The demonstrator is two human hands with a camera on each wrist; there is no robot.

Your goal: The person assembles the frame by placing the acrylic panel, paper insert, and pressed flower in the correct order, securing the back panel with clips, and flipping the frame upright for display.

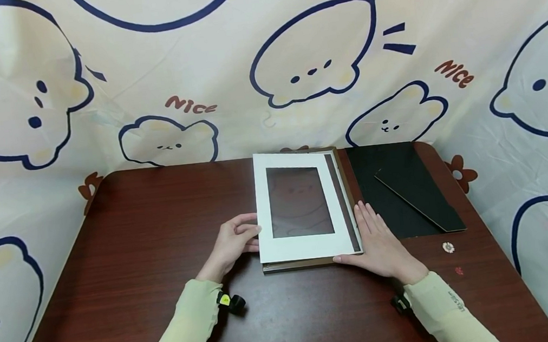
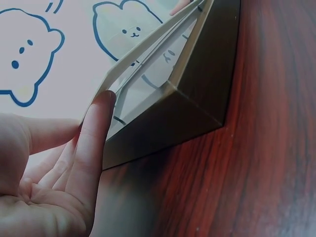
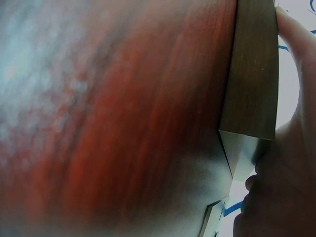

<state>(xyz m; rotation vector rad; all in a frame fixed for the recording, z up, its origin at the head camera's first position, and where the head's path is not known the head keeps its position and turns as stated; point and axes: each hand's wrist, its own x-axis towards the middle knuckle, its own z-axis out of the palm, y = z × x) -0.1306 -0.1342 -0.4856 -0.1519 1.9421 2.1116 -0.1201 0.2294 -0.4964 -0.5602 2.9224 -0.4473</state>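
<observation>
A white mat board [image 1: 297, 249] with a rectangular window lies tilted over a brown picture frame [image 1: 298, 266] on the table. My left hand [image 1: 235, 241] pinches the mat's left edge between thumb and fingers. In the left wrist view, that raised edge of the mat [image 2: 129, 55] stands apart from the frame's corner [image 2: 165, 126], with a reflective surface inside. My right hand [image 1: 384, 244] lies along the frame's right side, fingers straight, thumb at the front edge. From the right wrist, the frame's side [image 3: 252, 69] shows beside the hand [image 3: 291, 163].
A black backing board [image 1: 376, 165] with a stand flap [image 1: 418, 202] lies right of the frame. In front of it are a small white flower-like piece [image 1: 448, 247] and a tiny red piece [image 1: 459, 271]. A patterned cloth [image 1: 224, 50] hangs behind the brown table [image 1: 162, 229].
</observation>
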